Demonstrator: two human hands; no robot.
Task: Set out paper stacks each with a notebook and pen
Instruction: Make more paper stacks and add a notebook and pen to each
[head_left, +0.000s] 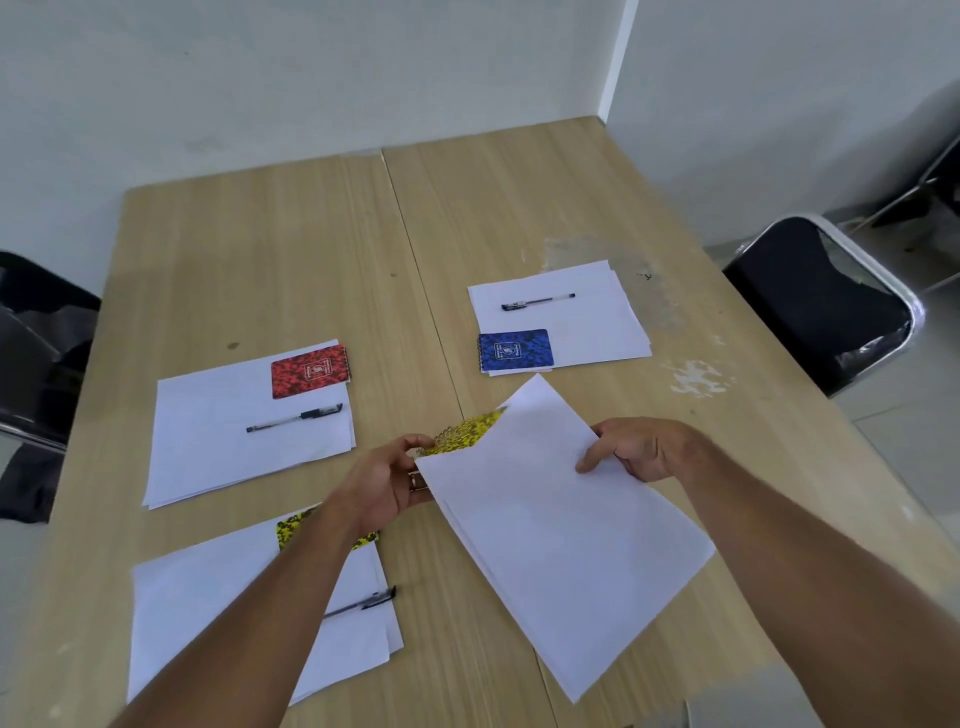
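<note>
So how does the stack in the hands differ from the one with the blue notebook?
The held stack is gripped by both hands, left hand and right hand; the blue-notebook stack lies untouched. The held one sits askew with no pen visible; the other is squarer and carries a pen. Both are white paper.
</note>
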